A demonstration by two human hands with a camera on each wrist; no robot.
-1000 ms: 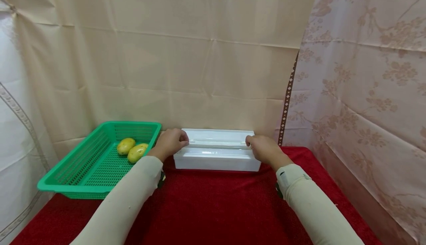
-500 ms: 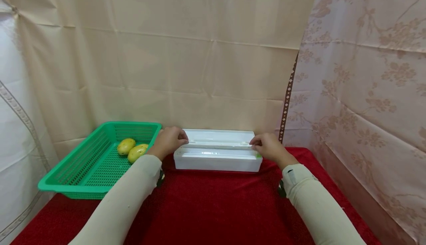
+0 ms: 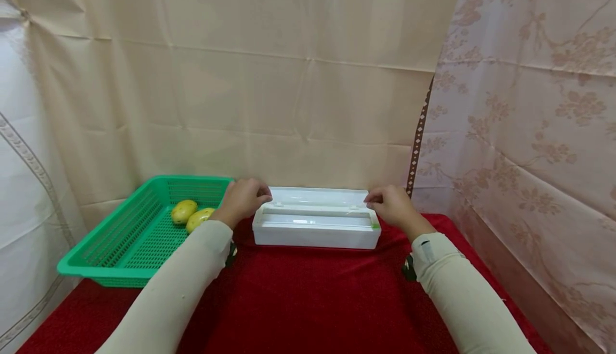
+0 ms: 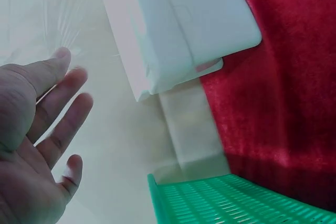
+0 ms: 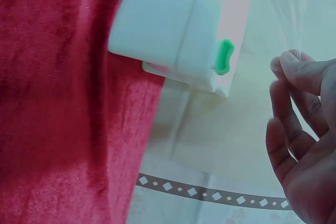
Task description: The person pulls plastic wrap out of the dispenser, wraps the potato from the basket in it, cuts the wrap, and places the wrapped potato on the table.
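A long white cling film dispenser (image 3: 315, 238) lies on the red cloth, its lid raised at the back. Thin clear cling film (image 5: 294, 19) stretches between my two hands above the box. My left hand (image 3: 242, 200) pinches one corner of it between thumb and index finger, just past the box's left end. In the left wrist view, pleats in the film run into those fingertips. At the right end, my right hand (image 3: 392, 207) pinches the other corner, other fingers loosely bent. A green slider piece (image 5: 224, 57) shows on the box's right end.
A green perforated basket (image 3: 103, 272) stands to the left, with two yellow mangoes (image 3: 184, 211) inside; my left forearm partly covers one. Red cloth (image 3: 313, 295) covers the table. A beige curtain (image 3: 289, 86) hangs close behind the box, a floral one (image 3: 544, 129) at right.
Both hands have risen slightly from the box's opening, the right one also shifting right. The green piece at the box's right end has come into sight.
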